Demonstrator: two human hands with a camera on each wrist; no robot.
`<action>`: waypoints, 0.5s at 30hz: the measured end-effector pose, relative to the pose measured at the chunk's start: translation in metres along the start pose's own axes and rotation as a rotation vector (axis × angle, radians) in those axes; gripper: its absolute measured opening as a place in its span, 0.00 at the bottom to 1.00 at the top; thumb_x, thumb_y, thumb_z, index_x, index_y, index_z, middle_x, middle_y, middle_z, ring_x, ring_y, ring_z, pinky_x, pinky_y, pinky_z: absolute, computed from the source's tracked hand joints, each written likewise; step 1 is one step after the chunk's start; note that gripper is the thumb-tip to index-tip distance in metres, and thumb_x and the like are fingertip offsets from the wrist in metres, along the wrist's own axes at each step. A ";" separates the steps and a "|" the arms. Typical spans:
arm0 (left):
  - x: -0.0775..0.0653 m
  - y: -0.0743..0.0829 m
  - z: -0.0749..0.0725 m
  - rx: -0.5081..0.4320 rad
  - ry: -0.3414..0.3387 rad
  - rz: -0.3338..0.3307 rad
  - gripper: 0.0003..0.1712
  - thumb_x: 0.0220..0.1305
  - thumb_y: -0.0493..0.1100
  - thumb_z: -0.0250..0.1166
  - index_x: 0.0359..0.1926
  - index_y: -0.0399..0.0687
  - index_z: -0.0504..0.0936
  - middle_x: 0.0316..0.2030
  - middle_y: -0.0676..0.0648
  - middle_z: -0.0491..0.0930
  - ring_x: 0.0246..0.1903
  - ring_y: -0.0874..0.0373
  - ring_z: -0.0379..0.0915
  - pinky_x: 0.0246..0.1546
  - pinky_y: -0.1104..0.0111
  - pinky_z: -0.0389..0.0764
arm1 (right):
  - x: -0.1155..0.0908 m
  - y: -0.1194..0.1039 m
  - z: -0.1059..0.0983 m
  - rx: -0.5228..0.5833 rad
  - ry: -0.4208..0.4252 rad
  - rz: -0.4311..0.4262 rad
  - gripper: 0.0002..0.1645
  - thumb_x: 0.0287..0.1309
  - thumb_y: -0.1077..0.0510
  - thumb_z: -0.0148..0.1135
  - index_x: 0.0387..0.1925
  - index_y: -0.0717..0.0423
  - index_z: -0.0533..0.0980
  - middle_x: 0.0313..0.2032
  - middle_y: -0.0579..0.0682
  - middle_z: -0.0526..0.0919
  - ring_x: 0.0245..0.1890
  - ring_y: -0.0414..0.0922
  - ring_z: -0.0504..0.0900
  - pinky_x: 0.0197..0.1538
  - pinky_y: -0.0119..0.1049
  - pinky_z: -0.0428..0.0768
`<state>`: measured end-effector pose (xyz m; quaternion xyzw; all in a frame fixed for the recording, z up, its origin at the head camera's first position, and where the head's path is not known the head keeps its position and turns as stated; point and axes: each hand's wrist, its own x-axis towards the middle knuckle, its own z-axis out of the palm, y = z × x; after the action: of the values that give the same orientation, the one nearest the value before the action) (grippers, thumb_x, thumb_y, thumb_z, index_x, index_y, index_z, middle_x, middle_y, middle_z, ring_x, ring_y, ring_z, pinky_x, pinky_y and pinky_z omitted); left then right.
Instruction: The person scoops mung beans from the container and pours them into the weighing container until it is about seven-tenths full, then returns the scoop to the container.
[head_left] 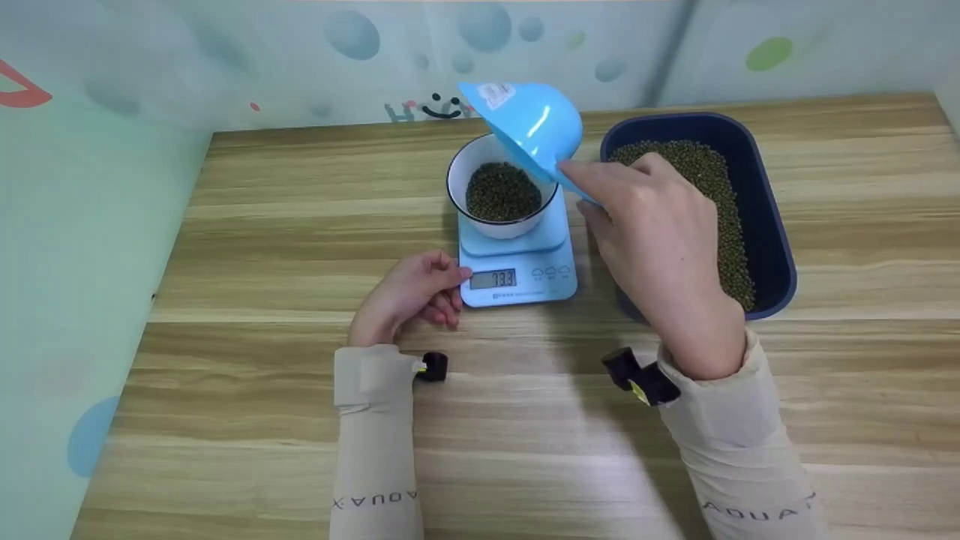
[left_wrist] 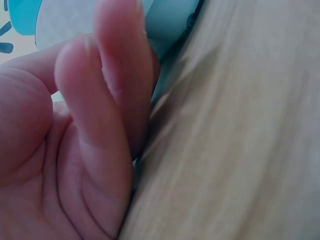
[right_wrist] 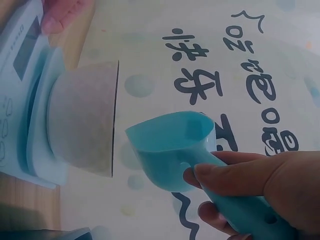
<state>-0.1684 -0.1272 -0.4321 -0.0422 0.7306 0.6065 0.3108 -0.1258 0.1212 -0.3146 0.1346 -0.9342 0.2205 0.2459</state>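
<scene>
The scale (head_left: 529, 285) lies between your hands, its left edge touching the thumb of your left hand (head_left: 416, 289), fingers loosely bent. The scoop (head_left: 551, 124) slants up-left, its handle gripped in the nearer right hand (head_left: 664, 225), tipped mouth above the bowl (head_left: 480, 154), which holds grains (head_left: 502, 193).

A glossy light-blue scoop (head_left: 551, 124) is tipped sideways above a dark-rimmed white bowl (head_left: 510, 227) partly filled with mung beans (head_left: 502, 193); the bowl stands upright on a pale-blue digital kitchen scale (head_left: 525, 285) near the table's (head_left: 262, 247) back edge.
</scene>
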 end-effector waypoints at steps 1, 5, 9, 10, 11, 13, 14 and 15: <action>0.000 0.000 0.000 0.002 0.000 0.000 0.17 0.58 0.50 0.61 0.36 0.38 0.71 0.22 0.42 0.76 0.15 0.55 0.74 0.15 0.68 0.77 | 0.000 0.000 0.000 0.003 -0.001 0.001 0.22 0.50 0.65 0.63 0.45 0.39 0.78 0.41 0.40 0.81 0.26 0.44 0.70 0.19 0.38 0.67; 0.001 0.000 -0.001 0.013 0.005 -0.003 0.17 0.58 0.49 0.61 0.36 0.39 0.71 0.22 0.42 0.76 0.15 0.55 0.74 0.15 0.68 0.76 | 0.000 0.002 -0.001 0.011 -0.006 -0.004 0.22 0.50 0.65 0.63 0.47 0.42 0.77 0.39 0.44 0.82 0.27 0.45 0.71 0.22 0.40 0.70; 0.003 0.001 0.001 0.014 0.004 -0.003 0.17 0.58 0.49 0.61 0.36 0.39 0.71 0.22 0.41 0.76 0.15 0.54 0.75 0.15 0.68 0.77 | 0.002 0.010 -0.008 0.044 0.002 0.011 0.19 0.53 0.61 0.59 0.48 0.47 0.77 0.37 0.49 0.82 0.29 0.45 0.76 0.29 0.40 0.74; 0.004 0.001 0.001 0.012 0.003 -0.003 0.17 0.58 0.50 0.61 0.36 0.39 0.71 0.22 0.41 0.76 0.15 0.54 0.75 0.15 0.68 0.77 | 0.002 0.014 -0.011 0.053 0.005 0.023 0.18 0.54 0.59 0.58 0.49 0.47 0.76 0.37 0.50 0.82 0.30 0.45 0.77 0.31 0.40 0.75; 0.004 0.000 0.002 0.012 0.000 -0.004 0.17 0.58 0.50 0.61 0.36 0.39 0.71 0.22 0.41 0.77 0.16 0.54 0.75 0.15 0.68 0.77 | 0.001 0.017 -0.014 0.065 0.007 0.038 0.18 0.54 0.57 0.58 0.49 0.47 0.76 0.38 0.50 0.81 0.31 0.45 0.77 0.32 0.40 0.74; 0.004 0.000 0.002 0.003 -0.008 -0.003 0.17 0.57 0.50 0.61 0.36 0.39 0.71 0.22 0.41 0.76 0.16 0.54 0.75 0.16 0.68 0.77 | 0.000 0.024 -0.022 0.091 -0.003 0.079 0.19 0.54 0.54 0.58 0.50 0.47 0.75 0.38 0.50 0.80 0.32 0.44 0.76 0.35 0.39 0.73; 0.005 0.001 0.002 -0.002 -0.010 -0.001 0.17 0.57 0.50 0.61 0.36 0.39 0.70 0.22 0.42 0.76 0.16 0.54 0.75 0.16 0.68 0.77 | -0.001 0.028 -0.026 0.098 -0.012 0.098 0.20 0.54 0.54 0.58 0.50 0.47 0.75 0.38 0.50 0.80 0.33 0.45 0.75 0.36 0.40 0.72; 0.005 0.001 0.002 -0.003 -0.012 0.002 0.17 0.58 0.49 0.61 0.36 0.39 0.70 0.22 0.42 0.76 0.15 0.54 0.75 0.16 0.68 0.77 | -0.002 0.031 -0.030 0.105 -0.029 0.118 0.21 0.53 0.55 0.59 0.51 0.46 0.74 0.39 0.50 0.78 0.33 0.45 0.73 0.36 0.40 0.71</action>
<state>-0.1719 -0.1237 -0.4335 -0.0384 0.7280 0.6080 0.3146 -0.1226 0.1628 -0.3028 0.0951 -0.9311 0.2813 0.2116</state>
